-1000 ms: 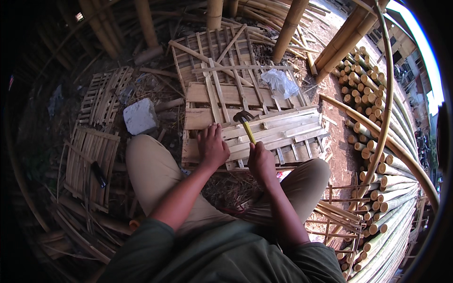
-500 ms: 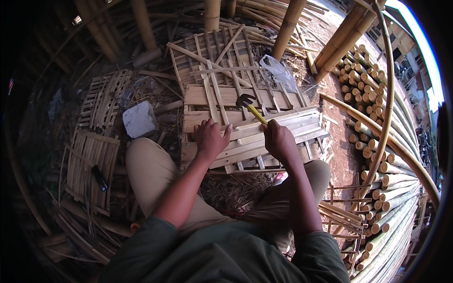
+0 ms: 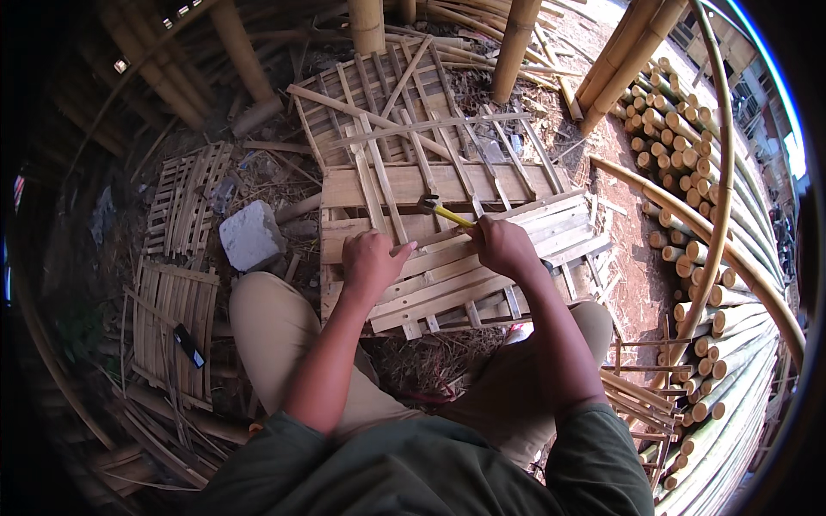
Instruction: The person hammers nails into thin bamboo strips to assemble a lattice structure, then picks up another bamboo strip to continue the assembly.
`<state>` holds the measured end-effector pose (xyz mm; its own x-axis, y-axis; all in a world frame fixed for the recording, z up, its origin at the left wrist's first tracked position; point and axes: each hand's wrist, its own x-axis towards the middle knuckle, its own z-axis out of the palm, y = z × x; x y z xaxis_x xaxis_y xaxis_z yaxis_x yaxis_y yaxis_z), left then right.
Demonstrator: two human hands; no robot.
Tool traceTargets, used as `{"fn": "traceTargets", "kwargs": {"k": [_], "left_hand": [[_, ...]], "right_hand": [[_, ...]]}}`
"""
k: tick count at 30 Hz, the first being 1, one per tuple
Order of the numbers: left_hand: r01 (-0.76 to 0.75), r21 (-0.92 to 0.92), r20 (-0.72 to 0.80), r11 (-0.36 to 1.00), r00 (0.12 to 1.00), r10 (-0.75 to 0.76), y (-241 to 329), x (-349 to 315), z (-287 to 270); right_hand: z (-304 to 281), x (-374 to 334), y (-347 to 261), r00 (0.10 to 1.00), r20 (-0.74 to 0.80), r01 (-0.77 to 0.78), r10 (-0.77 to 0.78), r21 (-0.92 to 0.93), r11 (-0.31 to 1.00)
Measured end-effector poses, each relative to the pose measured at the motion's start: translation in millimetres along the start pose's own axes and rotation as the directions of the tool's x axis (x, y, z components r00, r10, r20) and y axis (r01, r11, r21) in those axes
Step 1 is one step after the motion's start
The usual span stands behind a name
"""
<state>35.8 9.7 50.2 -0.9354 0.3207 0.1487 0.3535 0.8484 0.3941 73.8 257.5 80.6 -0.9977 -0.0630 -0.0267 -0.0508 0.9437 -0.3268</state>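
My right hand is wrapped around the yellow handle of a claw hammer. The hammer's head is at the far left end of the handle, over the slatted wooden panel. My left hand bends over the left end of a wooden slat, thumb out to the right along it; its fingertips are partly hidden. Pale slats lie side by side across narrower crosspieces on this panel. Beneath and beyond it lie wider boards and another lattice of thin strips.
A whitish block lies left of the panels, near smaller slatted panels and a dark phone-like object. Upright bamboo posts stand beyond. Stacked bamboo poles fill the right, with a curved pole before them.
The hammer has come down, its head now lower and nearer the slats. My left hand has shifted slightly left and down. A clear plastic sheet on the lattice has mostly gone from view.
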Motion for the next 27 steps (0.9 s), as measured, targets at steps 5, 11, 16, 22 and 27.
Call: {"fn": "traceTargets", "kwargs": {"k": [5, 11, 16, 22, 27], "left_hand": [[-0.016, 0.014, 0.007, 1.0, 1.0, 0.016, -2, 4, 3], [0.013, -0.011, 0.029, 1.0, 0.999, -0.013, 4, 3, -6], [0.001, -0.014, -0.012, 1.0, 1.0, -0.001, 2, 2, -5], [0.143, -0.183, 0.171, 0.973, 0.979, -0.112, -16, 13, -17], [0.211, -0.168, -0.023, 0.963, 0.976, -0.218, -16, 12, 11]], "right_hand": [[4, 7, 0, 0.999, -0.04, -0.027, 0.03, 0.054, 0.998], [10, 9, -4, 1.0, -0.007, 0.013, -0.013, 0.048, 0.999], [20, 12, -2, 0.999, 0.011, 0.05, -0.05, 0.015, 0.999], [21, 11, 2, 0.999, 0.007, 0.044, -0.044, 0.068, 0.997], [27, 9, 1, 0.998, -0.005, 0.069, -0.069, 0.065, 0.995]]}}
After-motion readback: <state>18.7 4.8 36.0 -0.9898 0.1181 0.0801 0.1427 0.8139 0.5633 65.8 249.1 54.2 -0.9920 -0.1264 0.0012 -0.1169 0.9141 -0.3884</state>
